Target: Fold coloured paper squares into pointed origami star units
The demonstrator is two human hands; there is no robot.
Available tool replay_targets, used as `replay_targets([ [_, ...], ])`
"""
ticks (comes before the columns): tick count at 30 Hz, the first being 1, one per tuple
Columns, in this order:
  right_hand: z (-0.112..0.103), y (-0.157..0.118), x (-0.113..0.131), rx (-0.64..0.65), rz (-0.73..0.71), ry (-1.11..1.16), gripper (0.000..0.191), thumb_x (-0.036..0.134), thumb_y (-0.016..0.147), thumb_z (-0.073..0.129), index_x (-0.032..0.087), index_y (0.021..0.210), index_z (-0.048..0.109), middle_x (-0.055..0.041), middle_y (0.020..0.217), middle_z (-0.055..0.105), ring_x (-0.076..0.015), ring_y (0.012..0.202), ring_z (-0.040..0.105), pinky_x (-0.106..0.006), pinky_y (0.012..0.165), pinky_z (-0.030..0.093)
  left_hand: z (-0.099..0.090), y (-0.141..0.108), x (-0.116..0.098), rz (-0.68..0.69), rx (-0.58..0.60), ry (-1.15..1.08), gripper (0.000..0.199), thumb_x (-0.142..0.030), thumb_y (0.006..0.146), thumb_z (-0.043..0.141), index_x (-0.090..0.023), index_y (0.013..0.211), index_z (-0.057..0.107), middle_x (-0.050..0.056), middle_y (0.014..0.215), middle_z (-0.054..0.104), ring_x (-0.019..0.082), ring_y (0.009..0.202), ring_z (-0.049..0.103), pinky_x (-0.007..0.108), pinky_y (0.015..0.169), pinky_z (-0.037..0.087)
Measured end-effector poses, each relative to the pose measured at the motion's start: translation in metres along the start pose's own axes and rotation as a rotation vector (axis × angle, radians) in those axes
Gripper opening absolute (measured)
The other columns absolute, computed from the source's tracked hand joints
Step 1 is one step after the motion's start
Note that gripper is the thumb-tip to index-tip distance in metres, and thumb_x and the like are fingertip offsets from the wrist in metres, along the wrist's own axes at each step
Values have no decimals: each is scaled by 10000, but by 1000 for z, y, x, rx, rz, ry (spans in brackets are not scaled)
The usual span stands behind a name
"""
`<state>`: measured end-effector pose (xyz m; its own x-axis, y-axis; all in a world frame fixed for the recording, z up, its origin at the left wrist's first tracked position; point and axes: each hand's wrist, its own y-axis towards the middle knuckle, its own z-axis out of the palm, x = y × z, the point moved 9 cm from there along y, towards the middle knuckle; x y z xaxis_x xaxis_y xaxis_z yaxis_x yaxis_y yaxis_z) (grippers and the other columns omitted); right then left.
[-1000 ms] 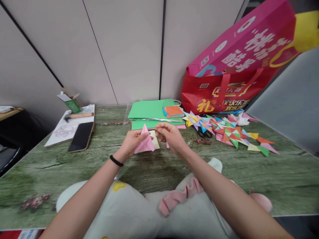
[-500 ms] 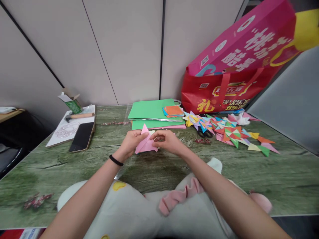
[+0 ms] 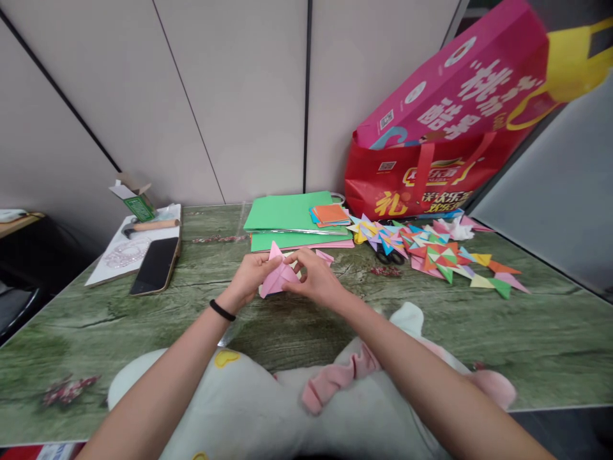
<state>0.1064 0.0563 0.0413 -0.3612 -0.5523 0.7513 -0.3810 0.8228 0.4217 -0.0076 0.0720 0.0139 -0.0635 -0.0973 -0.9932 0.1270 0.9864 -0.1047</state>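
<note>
Between my hands, above the middle of the table, is a folded pink paper piece (image 3: 274, 278) with a pointed top. My left hand (image 3: 249, 276) pinches its left side, thumb lying on the front. On the other side, the thumb and fingers of my right hand (image 3: 313, 275) are closed on its right edge. Parts of the paper are covered by my fingers. Another bit of pink paper (image 3: 324, 257) shows just behind my right hand. Further back lie green sheets (image 3: 287, 209), topped by a small stack of coloured squares (image 3: 330, 214).
Folded paper stars and points (image 3: 443, 255) are heaped at the right, with black scissors (image 3: 390, 257) beside them. Behind stands a red bag (image 3: 383, 176). A phone (image 3: 156, 265), a hammer (image 3: 153, 225) and a small green box (image 3: 138, 203) are at the left. A plush cushion (image 3: 258, 402) lies in front.
My right hand has shifted slightly left, and its thumb now presses against the paper's lower right part. The paper's right corner is now hidden. The whole view has shifted slightly.
</note>
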Motion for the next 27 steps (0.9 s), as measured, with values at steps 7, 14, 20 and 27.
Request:
replay_targets([
  [7, -2, 1, -2, -33, 11, 18, 242, 161, 716, 576, 178, 955, 543, -42, 939, 582, -109, 698, 552, -225, 579, 468, 1, 2, -4, 45, 7, -33, 344, -439, 589, 688, -106, 630, 608, -26, 540, 550, 62, 461, 430, 173, 442, 305],
  [14, -5, 3, -13, -94, 84, 95, 281, 134, 780, 454, 176, 1050, 518, -51, 873, 639, -137, 777, 598, -248, 633, 460, 0, 0, -6, 41, -24, -49, 338, -401, 557, 721, -103, 697, 648, -4, 585, 618, 86, 486, 494, 186, 464, 357],
  [20, -9, 6, -20, -119, 160, 251, 173, 168, 740, 470, 141, 859, 593, -54, 831, 648, -144, 753, 594, -274, 702, 453, -1, 0, -3, 23, 8, -127, 344, -297, 539, 756, -100, 803, 653, 22, 673, 669, 108, 555, 563, 201, 526, 419],
  [27, 5, 3, -33, -25, 341, 480, 183, 310, 714, 505, 137, 694, 562, 17, 599, 540, -82, 507, 471, -203, 476, 394, 1, -1, -2, 2, 13, -131, 307, -305, 547, 755, -106, 760, 660, 34, 694, 682, 130, 565, 589, 228, 537, 446],
])
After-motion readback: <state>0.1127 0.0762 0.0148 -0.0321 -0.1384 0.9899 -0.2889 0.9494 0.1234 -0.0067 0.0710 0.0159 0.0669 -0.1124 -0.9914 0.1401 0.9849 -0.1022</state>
